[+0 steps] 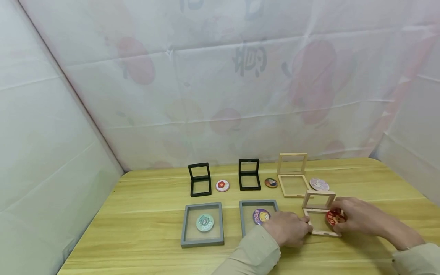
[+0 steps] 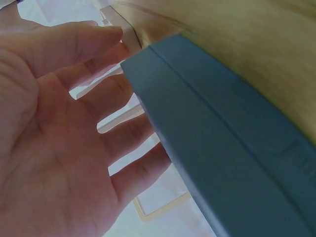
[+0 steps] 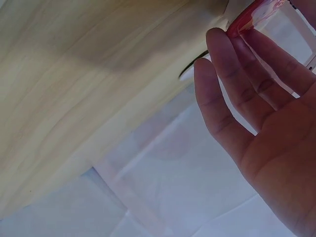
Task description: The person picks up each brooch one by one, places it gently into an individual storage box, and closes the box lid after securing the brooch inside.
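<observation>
My right hand (image 1: 357, 215) pinches a round red badge (image 1: 334, 217) by its edge, tilted over the right side of a pale wooden-coloured display frame (image 1: 326, 233). That frame lies unfolded, its back half raised. In the right wrist view the red badge (image 3: 252, 17) shows beyond the fingertips, its thumb side hidden. My left hand (image 1: 288, 228) touches the frame's left edge with thumb and index fingertips. Seen in the left wrist view, the left hand's fingers are mostly straight and lie close to a grey frame (image 2: 212, 128), which hides some fingertips.
Left of the hands, grey frames (image 1: 203, 242) hold a green badge (image 1: 205, 222) and a purple badge (image 1: 261, 216). Behind stand unfolded black frames (image 1: 201, 194), a beige frame (image 1: 292, 154), a flower badge (image 1: 222, 185), a dark badge (image 1: 271, 183) and a pink badge (image 1: 319, 184).
</observation>
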The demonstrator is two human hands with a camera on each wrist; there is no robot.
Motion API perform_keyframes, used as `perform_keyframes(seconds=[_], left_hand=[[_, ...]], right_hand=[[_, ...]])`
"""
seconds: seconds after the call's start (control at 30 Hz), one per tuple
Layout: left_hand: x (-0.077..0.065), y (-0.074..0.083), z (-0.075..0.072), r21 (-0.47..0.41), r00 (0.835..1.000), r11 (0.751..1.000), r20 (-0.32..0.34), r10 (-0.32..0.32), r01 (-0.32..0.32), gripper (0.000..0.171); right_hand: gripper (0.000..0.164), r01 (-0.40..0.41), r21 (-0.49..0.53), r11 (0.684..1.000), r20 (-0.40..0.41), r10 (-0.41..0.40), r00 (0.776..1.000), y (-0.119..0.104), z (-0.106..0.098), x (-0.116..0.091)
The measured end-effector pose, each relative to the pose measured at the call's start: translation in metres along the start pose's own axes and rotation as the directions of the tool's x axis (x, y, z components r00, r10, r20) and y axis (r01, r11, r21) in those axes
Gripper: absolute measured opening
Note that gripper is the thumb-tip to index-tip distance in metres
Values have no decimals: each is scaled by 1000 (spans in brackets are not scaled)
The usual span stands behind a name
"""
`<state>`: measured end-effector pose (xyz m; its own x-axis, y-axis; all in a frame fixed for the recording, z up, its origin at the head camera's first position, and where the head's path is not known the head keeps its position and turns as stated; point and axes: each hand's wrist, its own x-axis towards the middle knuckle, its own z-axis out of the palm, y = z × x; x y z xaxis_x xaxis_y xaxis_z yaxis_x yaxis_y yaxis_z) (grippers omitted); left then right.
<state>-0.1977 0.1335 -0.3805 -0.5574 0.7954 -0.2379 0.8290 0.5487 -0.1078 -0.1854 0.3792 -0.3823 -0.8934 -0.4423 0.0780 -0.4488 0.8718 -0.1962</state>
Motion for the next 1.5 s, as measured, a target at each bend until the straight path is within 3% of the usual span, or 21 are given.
perform_keyframes(seconds=[0.6,0.83,1.5], left_hand=[[1,0,0,-4,1000,1000,5,-14,14,39],[1,0,0,-6,1000,1000,8,-14,15,37],[0,1,0,5,1000,1000,12,-3,3,40]], right_hand=[[38,-17,5,1000,-1,17,1000,-6,1,3],[27,12,51,999,-8,-12,1000,-11,3,4],[28,-13,10,1000,6,13,1000,-24,4,8]])
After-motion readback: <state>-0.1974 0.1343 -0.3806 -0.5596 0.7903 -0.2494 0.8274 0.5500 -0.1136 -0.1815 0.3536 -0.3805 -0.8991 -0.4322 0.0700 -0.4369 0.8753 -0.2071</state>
